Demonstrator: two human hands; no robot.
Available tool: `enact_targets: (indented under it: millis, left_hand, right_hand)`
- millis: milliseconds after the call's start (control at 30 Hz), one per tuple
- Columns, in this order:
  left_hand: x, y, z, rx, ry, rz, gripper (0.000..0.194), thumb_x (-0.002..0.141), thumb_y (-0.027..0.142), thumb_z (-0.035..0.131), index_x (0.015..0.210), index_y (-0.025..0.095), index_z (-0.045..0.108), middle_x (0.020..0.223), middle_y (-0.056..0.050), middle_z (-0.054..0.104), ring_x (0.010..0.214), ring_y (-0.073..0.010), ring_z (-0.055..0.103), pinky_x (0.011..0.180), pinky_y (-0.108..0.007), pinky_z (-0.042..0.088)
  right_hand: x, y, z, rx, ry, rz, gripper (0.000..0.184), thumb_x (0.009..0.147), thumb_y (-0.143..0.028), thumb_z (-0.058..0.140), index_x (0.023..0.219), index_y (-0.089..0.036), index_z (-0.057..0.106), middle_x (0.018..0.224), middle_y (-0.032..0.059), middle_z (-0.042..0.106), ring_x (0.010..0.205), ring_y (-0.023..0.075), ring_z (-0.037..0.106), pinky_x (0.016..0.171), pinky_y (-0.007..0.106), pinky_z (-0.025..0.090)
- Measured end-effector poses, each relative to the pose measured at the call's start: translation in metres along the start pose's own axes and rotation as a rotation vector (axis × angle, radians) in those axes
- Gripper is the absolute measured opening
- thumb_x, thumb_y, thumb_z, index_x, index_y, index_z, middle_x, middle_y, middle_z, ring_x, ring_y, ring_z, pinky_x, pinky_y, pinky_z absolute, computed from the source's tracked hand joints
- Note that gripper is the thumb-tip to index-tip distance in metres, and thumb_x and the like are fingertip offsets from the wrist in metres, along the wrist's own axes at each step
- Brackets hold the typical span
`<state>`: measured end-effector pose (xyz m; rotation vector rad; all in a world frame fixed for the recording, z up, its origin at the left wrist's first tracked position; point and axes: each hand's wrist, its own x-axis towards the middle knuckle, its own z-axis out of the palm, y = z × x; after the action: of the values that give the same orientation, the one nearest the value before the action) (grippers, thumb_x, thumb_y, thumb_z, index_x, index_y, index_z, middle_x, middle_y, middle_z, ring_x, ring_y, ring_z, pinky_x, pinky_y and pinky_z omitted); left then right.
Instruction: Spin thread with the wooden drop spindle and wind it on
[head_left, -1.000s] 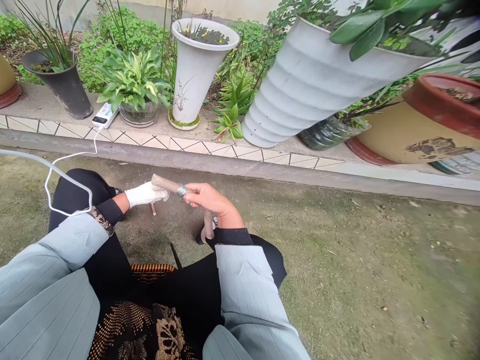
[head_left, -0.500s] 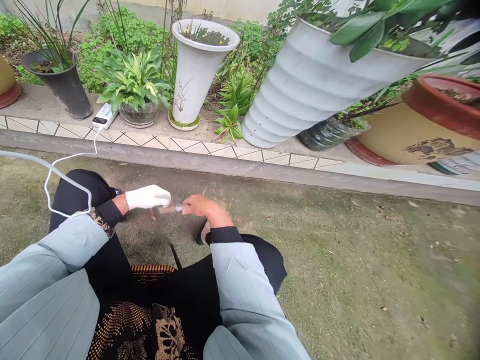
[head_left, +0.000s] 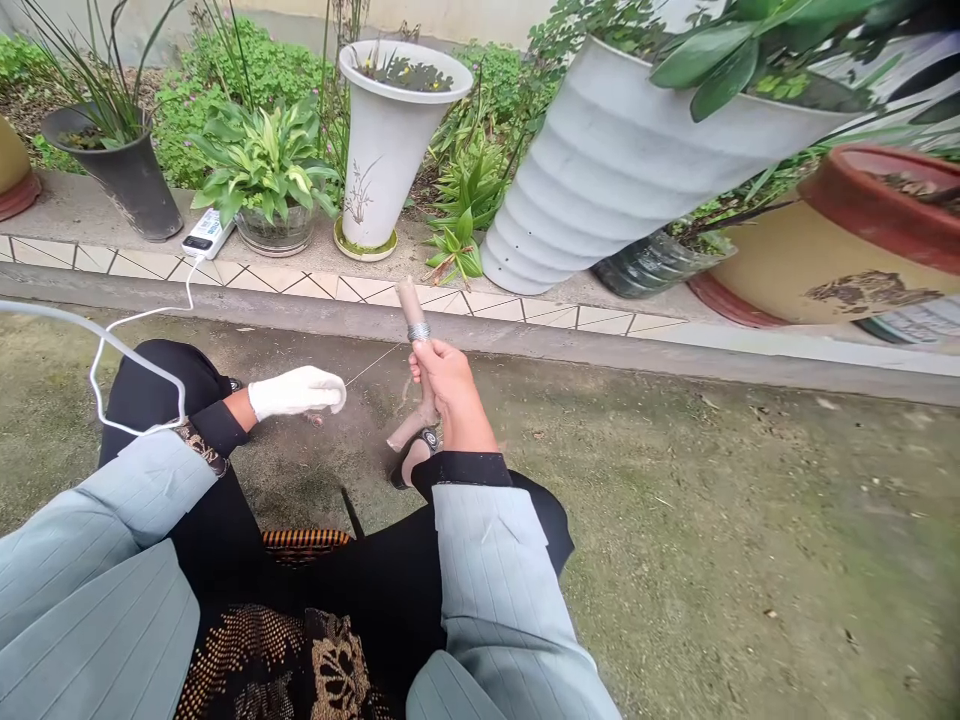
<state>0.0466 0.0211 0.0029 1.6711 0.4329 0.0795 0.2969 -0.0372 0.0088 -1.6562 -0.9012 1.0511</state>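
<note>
As the head view looks down over two pale striped sleeves [head_left: 97, 560], the right hand [head_left: 448, 378] holds up a forked wooden stick [head_left: 411, 320]. Its fingers curl tight around the stick, just below a shiny band of wire [head_left: 418, 331]. The long part of the stick points up and away from the person. A short branch [head_left: 409, 428] goes down and to the left, toward a sandal [head_left: 417, 455].

The left hand [head_left: 296, 393] wears a white glove and is to the left of the stick, not touching it. Its fingers look close together, but the glove hides them, so I cannot tell if they pinch anything. A very thin thread [head_left: 373, 365] seems to run from the glove tip to the stick, though it is hard to see. The right hand is on the stick, and the left hand is near the thread's low end.

Past the hands, a tiled ledge [head_left: 300, 280] holds a power bank [head_left: 208, 233] with a white cable [head_left: 142, 315], a plant in a glass bowl [head_left: 274, 230], and a tall white pot [head_left: 382, 140].
</note>
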Motion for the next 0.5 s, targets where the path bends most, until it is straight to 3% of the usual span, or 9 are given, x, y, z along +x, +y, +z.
enact_targets:
  millis: [67, 133, 233, 367, 500]
  left_hand:
    - [-0.002, 0.005, -0.003, 0.067, 0.0, 0.052, 0.037, 0.088, 0.046, 0.05, 0.077, 0.012, 0.06, 0.075, -0.004, 0.061, 0.066, -0.0112, 0.052, 0.064, -0.021, 0.043]
    - [-0.004, 0.008, -0.008, 0.149, 0.01, 0.094, 0.035, 0.088, 0.043, 0.049, 0.076, 0.012, 0.061, 0.075, -0.003, 0.061, 0.069, -0.0119, 0.052, 0.07, -0.022, 0.043]
    - [-0.008, 0.01, -0.014, 0.241, 0.094, 0.083, 0.032, 0.086, 0.041, 0.049, 0.077, 0.013, 0.061, 0.074, -0.002, 0.06, 0.07, -0.0126, 0.052, 0.072, -0.023, 0.042]
    - [-0.009, 0.009, -0.017, 0.3, 0.223, 0.043, 0.032, 0.086, 0.04, 0.045, 0.075, 0.013, 0.059, 0.072, -0.001, 0.058, 0.068, -0.0125, 0.049, 0.07, -0.023, 0.041]
    - [-0.005, 0.004, -0.017, 0.333, 0.263, 0.036, 0.03, 0.086, 0.038, 0.046, 0.075, 0.013, 0.059, 0.072, -0.001, 0.058, 0.068, -0.0123, 0.049, 0.07, -0.023, 0.04]
  right_hand:
    - [0.004, 0.007, 0.004, -0.29, -0.012, 0.051, 0.025, 0.079, -0.042, 0.058, 0.083, -0.017, 0.057, 0.067, 0.0001, 0.053, 0.053, 0.0096, 0.045, 0.053, 0.023, 0.038]
    - [0.004, 0.011, 0.008, -0.638, -0.108, 0.047, 0.022, 0.079, -0.037, 0.06, 0.089, -0.017, 0.062, 0.072, 0.0032, 0.059, 0.06, 0.0122, 0.049, 0.055, 0.024, 0.036]
    - [-0.002, 0.011, 0.016, -0.957, -0.47, 0.013, 0.017, 0.076, -0.032, 0.063, 0.085, -0.017, 0.066, 0.076, 0.005, 0.062, 0.065, 0.0137, 0.051, 0.055, 0.024, 0.033]
    - [-0.015, 0.007, 0.029, -0.825, -1.059, 0.105, 0.014, 0.074, -0.028, 0.063, 0.082, -0.017, 0.066, 0.064, -0.0018, 0.055, 0.057, 0.0091, 0.049, 0.052, 0.02, 0.034]
    - [-0.029, -0.006, 0.035, -0.573, -1.339, 0.114, 0.017, 0.071, -0.03, 0.065, 0.081, -0.015, 0.064, 0.061, -0.005, 0.051, 0.052, 0.0066, 0.045, 0.05, 0.019, 0.035]
